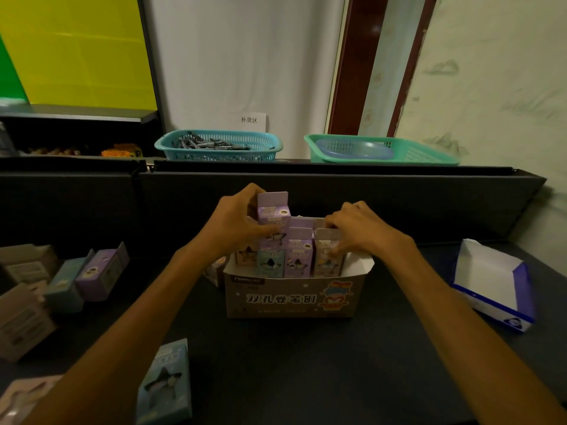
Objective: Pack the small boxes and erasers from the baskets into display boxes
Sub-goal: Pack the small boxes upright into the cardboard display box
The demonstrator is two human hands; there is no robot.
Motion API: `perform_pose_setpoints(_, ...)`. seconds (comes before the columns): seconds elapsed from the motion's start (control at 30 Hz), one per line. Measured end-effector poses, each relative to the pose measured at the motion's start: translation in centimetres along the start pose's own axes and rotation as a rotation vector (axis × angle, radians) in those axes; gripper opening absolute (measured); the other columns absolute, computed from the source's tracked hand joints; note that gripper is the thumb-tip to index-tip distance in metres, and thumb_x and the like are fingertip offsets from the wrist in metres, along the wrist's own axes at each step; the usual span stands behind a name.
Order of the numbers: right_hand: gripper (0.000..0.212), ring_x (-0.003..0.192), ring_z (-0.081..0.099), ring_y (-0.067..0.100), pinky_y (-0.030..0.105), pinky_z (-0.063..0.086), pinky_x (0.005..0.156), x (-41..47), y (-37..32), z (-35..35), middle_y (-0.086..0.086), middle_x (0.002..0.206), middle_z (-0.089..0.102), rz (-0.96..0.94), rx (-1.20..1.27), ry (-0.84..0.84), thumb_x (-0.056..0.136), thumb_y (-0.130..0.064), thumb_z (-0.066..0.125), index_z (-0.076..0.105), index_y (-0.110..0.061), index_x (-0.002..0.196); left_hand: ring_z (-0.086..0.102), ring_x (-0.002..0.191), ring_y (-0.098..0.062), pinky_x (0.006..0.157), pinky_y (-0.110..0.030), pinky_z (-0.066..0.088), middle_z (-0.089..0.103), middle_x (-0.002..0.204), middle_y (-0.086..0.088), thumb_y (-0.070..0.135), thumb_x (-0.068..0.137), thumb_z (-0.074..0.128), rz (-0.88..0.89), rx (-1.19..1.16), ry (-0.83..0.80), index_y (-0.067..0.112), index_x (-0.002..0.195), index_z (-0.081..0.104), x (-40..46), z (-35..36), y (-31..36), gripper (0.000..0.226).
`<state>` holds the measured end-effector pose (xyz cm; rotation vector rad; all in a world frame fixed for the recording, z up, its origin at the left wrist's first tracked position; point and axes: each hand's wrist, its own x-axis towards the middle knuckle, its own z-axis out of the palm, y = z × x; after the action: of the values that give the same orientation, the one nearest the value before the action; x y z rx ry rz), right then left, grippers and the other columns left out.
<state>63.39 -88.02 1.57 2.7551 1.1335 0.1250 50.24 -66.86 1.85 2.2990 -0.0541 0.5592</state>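
With loose small boxes point(89, 276) still lying along the table's left edge, the left hand point(236, 222) is pinching a purple box point(273, 213) into the half-filled display box point(294, 297), the right hand point(359, 230) is gripping a packed beige box point(326, 251), and an empty display box point(494, 283) is waiting at the right edge.

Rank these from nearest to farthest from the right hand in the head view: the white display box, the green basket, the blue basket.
From the right hand:
1. White display box, on the table to its right.
2. Green basket, on the ledge behind, to the right.
3. Blue basket, on the ledge behind, to the left.
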Motion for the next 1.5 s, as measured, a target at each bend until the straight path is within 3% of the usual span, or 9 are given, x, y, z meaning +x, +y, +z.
perform_pose_setpoints(0.2,0.048,0.108,0.038,0.022,0.034,0.032,0.09,-0.7,-0.1,-0.5,-0.002,0.109,0.048,0.055,0.03,-0.004,0.074,-0.044,0.073,0.052,-0.03,0.115,0.062,0.092,-0.003,0.071,-0.015,0.052,0.064,0.104,0.005,0.024,0.072,0.078,-0.012,-0.008,-0.013,0.02,0.113,0.053,0.1,0.2,0.0,0.048)
perform_pose_setpoints(0.33,0.05,0.107,0.042,0.018,0.034,0.031,0.092,-0.8,-0.6,-0.7,-0.002,0.114,0.054,0.024,0.013,0.018,0.075,-0.044,0.072,0.052,-0.029,0.118,0.061,0.087,0.002,0.065,-0.011,0.05,0.063,0.101,0.008,0.024,0.073,0.077,-0.02,-0.012,-0.034,0.021,0.112,0.052,0.0,0.4,0.3,0.046)
perform_pose_setpoints(0.6,0.059,0.127,0.04,0.018,0.035,0.032,0.104,-3.3,-0.5,-1.2,-0.002,0.14,0.045,0.069,0.291,0.191,0.086,-0.046,0.062,0.041,-0.028,0.138,0.062,0.092,-0.006,0.071,-0.017,0.052,0.061,0.105,0.007,0.026,0.073,0.077,-0.027,0.009,-0.124,0.023,0.11,0.05,0.2,1.2,1.9,0.045)
perform_pose_setpoints(0.77,0.057,0.122,0.041,0.019,0.036,0.037,0.098,-4.1,-0.3,-0.4,-0.002,0.135,0.047,0.084,0.391,0.162,0.084,-0.041,0.066,0.042,-0.031,0.135,0.06,0.083,-0.001,0.061,-0.014,0.05,0.056,0.104,0.012,0.026,0.074,0.077,-0.033,0.044,-0.174,0.026,0.113,0.048,0.3,2.0,3.0,0.048)
perform_pose_setpoints(0.9,0.055,0.121,0.043,0.018,0.034,0.036,0.098,-4.5,-0.2,0.0,-0.001,0.134,0.048,0.071,0.393,0.166,0.086,-0.04,0.063,0.042,-0.029,0.136,0.06,0.087,-0.003,0.059,-0.014,0.047,0.058,0.106,0.01,0.026,0.074,0.077,-0.031,0.112,-0.237,0.029,0.111,0.048,0.2,2.6,3.1,0.047)
perform_pose_setpoints(1.1,0.055,0.121,0.043,0.017,0.035,0.036,0.099,-4.6,-0.1,0.0,-0.002,0.134,0.048,0.056,0.399,0.158,0.087,-0.044,0.062,0.042,-0.029,0.136,0.055,0.091,-0.007,0.066,-0.015,0.041,0.062,0.106,0.005,0.026,0.075,0.076,-0.052,0.292,-0.32,0.025,0.114,0.049,0.7,4.4,2.9,0.048)
perform_pose_setpoints(1.3,0.055,0.12,0.043,0.016,0.032,0.035,0.097,-4.7,0.0,0.2,-0.002,0.134,0.048,0.044,0.394,0.147,0.088,-0.044,0.061,0.041,-0.028,0.136,0.046,0.095,-0.007,0.074,-0.022,0.032,0.058,0.113,0.004,0.033,0.074,0.076,0.023,0.543,-0.284,0.023,0.111,0.054,0.6,5.6,2.7,0.044)
perform_pose_setpoints(1.5,0.054,0.121,0.043,0.017,0.032,0.035,0.097,-4.8,0.0,0.0,-0.002,0.135,0.047,0.035,0.393,0.142,0.088,-0.043,0.061,0.041,-0.029,0.137,0.049,0.104,-0.013,0.079,-0.024,0.035,0.057,0.117,0.003,0.038,0.074,0.075,0.028,0.609,-0.275,0.024,0.114,0.052,0.6,5.7,2.7,0.048)
